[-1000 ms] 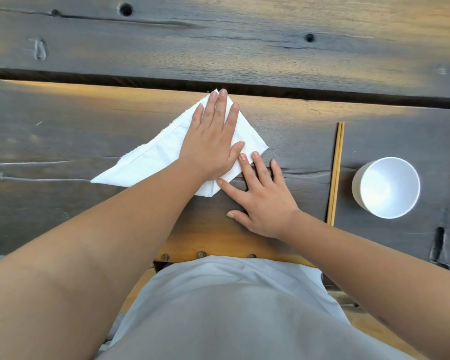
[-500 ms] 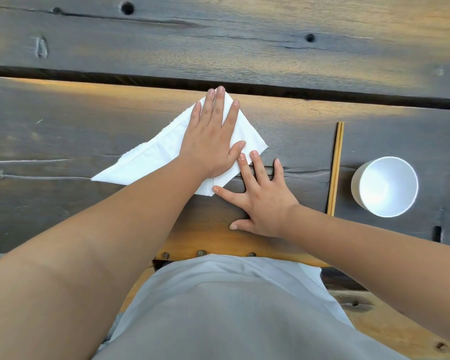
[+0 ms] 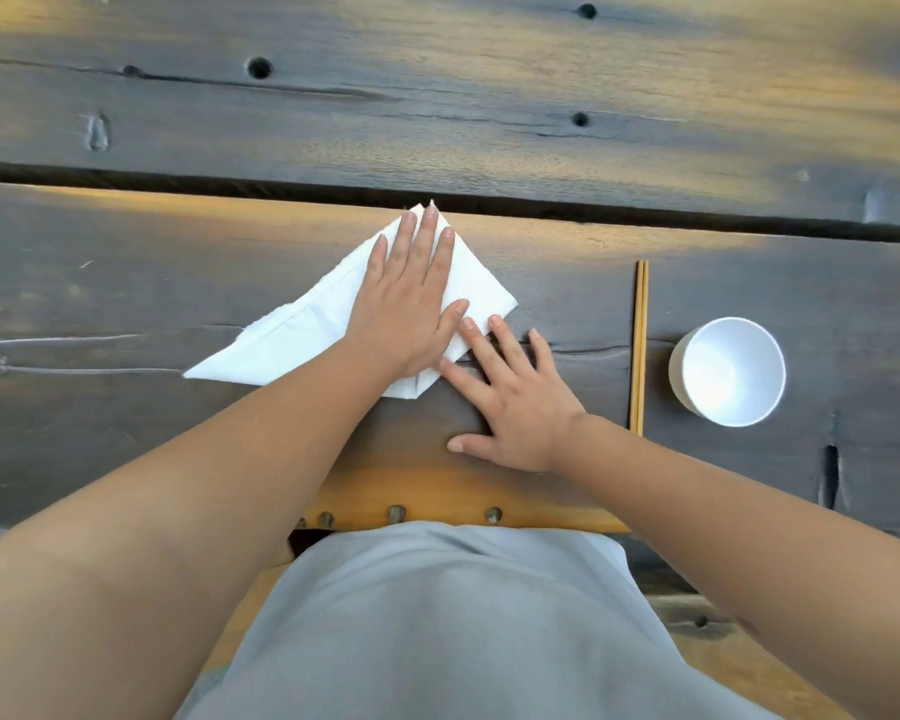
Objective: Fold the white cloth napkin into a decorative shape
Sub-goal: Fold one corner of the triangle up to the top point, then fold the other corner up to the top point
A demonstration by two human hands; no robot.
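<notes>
Little is changed from half a second ago: the left hand (image 3: 411,309) is still laid flat on the napkin (image 3: 302,335), fingers together and pointing far, and nothing is pinched by it. The right hand (image 3: 510,402) has been kept flat on the table (image 3: 126,449) just right of the left one, fingers spread; its fingertips (image 3: 470,324) are placed at the napkin's near-right edge, beside the left thumb. Its thumb is now stretched out towards the left along the wood, a little further from the palm than before. More of the far planks is taken in by the view, so that everything is seen lower in the picture, while the napkin itself has not been shifted.

The napkin is spread on the near plank as a folded, roughly triangular shape, one point reaching the dark gap between planks at the far side, a long point running out to the left, and a short corner near the left wrist. Well to the right, chopsticks (image 3: 639,350) are laid lengthwise, and a white cup (image 3: 728,371) is stood just right of them.

The napkin's middle is covered by the left hand and forearm, so the fold lines there cannot be made out. Whether the right fingertips are pressed on cloth or on wood just beside it cannot be told. Both arms are cut off by the picture's edges, and the table's near edge is partly hidden by a grey garment (image 3: 463,626).
</notes>
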